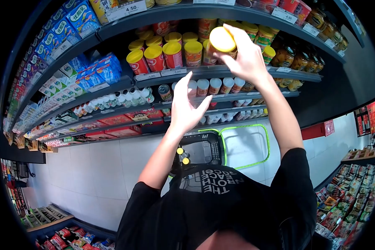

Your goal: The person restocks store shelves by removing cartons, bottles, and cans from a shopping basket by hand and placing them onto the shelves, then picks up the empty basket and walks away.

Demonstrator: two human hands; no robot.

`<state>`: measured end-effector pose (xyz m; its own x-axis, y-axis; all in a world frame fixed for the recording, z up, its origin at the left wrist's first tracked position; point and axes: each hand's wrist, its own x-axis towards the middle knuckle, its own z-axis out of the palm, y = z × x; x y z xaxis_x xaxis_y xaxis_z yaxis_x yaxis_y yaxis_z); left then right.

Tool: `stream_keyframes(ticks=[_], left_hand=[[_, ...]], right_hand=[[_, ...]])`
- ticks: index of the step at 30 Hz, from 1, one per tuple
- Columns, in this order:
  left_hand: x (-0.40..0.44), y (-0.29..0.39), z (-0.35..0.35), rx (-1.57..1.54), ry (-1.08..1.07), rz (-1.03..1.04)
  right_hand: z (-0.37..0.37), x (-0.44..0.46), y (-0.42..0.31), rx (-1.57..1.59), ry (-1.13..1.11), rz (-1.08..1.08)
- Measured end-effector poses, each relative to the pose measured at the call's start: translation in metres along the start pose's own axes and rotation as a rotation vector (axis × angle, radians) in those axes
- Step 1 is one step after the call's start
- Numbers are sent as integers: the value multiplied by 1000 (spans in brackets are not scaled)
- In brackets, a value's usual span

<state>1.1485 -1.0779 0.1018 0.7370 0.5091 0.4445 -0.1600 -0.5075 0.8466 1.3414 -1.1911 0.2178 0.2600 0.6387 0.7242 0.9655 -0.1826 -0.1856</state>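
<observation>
In my right hand (246, 56) is a can with a yellow lid (222, 39), gripped by its side at the front of the upper shelf. My left hand (186, 104) is raised below and left of it, with thumb and fingers spread and nothing between them. Rows of yellow-lidded cans stand on that shelf, among them a red can (155, 60) and a pink one (172, 56). Under my forearms, a black shopping basket (216, 146) with a green rim holds small yellow-lidded items (186, 161).
White-lidded cups (214, 85) line the shelf below the cans. Blue drink cartons (100, 71) are stacked to the left, and jars (283, 58) stand to the right. Grey shelf edges with price tags (149, 76) jut toward me. Behind lie product racks (350, 196) and a tiled floor (100, 171).
</observation>
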Motion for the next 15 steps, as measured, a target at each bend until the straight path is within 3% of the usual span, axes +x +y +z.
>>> stream_keyframes(ticks=[2,7,10,13,15], left_hand=[[-17,-14,-4,-12,-2,21],[-85,-44,-28,33,-38,-294],[-129,-74,-42,12,-23,-454],[-158,-89,-56,-3,1,-521],[-166,-96,-64,20,2,-550]], right_hand=[[21,14,10,-112,-3,2],[56,32,21,-295,-56,73],[63,41,18,-303,-172,230],[75,45,29,-413,-271,299],[80,48,35,-456,-222,238]])
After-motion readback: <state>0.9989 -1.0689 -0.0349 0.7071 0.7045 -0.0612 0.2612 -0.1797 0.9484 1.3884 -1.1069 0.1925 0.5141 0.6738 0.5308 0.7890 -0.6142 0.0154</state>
